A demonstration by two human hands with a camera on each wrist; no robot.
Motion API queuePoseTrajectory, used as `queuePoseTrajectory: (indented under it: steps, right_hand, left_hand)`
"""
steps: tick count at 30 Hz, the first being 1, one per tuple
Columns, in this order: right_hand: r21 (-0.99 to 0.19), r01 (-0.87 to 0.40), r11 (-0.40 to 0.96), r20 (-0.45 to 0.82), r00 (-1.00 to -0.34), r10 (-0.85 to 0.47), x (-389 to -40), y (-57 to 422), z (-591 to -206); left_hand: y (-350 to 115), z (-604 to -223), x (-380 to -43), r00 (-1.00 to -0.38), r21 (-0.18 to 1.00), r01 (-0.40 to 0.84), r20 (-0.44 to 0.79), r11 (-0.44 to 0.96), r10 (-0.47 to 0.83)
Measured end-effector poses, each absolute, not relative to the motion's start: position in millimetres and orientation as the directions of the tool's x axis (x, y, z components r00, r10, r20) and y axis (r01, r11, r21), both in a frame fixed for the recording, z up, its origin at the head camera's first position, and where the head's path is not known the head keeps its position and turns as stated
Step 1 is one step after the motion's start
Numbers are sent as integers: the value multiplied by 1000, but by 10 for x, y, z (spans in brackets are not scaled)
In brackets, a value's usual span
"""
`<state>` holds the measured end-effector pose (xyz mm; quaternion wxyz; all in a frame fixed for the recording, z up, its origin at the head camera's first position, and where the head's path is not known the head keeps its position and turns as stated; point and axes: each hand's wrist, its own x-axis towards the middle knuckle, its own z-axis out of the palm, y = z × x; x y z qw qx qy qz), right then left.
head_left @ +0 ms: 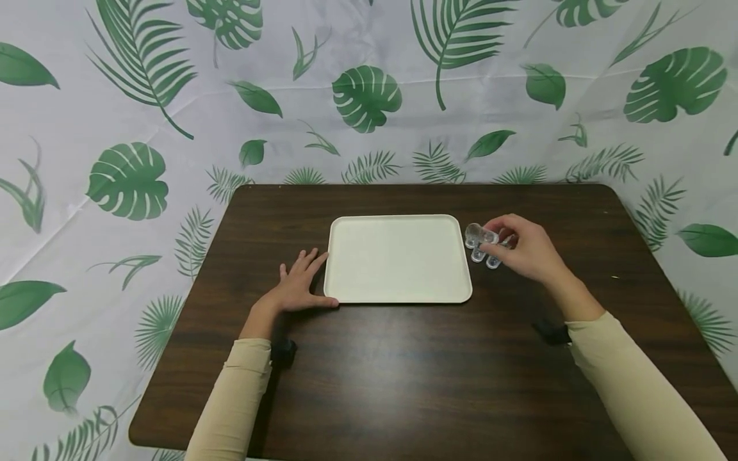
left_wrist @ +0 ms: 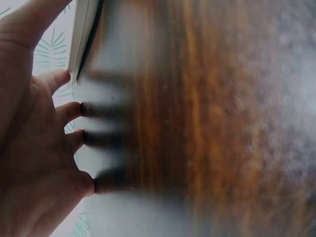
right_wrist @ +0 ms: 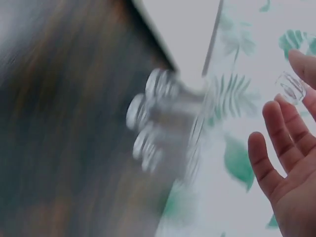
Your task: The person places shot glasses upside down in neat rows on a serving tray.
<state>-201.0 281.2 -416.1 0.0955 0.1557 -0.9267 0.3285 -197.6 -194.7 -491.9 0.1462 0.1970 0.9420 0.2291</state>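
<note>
My left hand (head_left: 295,287) lies spread at the left edge of a cream rectangular tray (head_left: 399,259). Its thumb touches the near left corner, and in the left wrist view the other fingertips (left_wrist: 74,111) rest on the table. To the right of the tray, my right hand (head_left: 529,251) pinches a small clear glass (right_wrist: 291,89) between thumb and fingers. Several more small clear glasses (right_wrist: 168,118) stand close together on the table beside the tray's right edge, partly hidden behind the right hand in the head view and blurred in the right wrist view.
Under everything is a dark wood-grain table (head_left: 380,378) with rounded corners. A white cloth (head_left: 300,121) printed with green leaves hangs behind it and shows along both sides.
</note>
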Motion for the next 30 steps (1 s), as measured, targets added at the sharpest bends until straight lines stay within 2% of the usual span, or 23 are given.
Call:
queuePoseTrajectory:
  steps: [5,10,22,30]
  right_hand:
    - [-509,-452,733,263,-892,-368,-2100,2415,-4144]
    - [-466,-494,734,236,-869,-435,-2200,2064,-4213]
    - [-551,-491,675,206,-863,-461,-2430,1506,-4452]
    - [-549,-417,724,135,-899,-416,-2538,1165,-4579]
  left_hand:
    - [-1964,-4933,-1976,-883,485,303,-182,820,433]
    - [-1955,-4910,-1964,-885,492,294,-185,819,428]
    - [-1960,-4905,-1973,-885,502,294,-179,813,430]
    - [-1954,-4899,-1973,-885,505,287,-184,814,427]
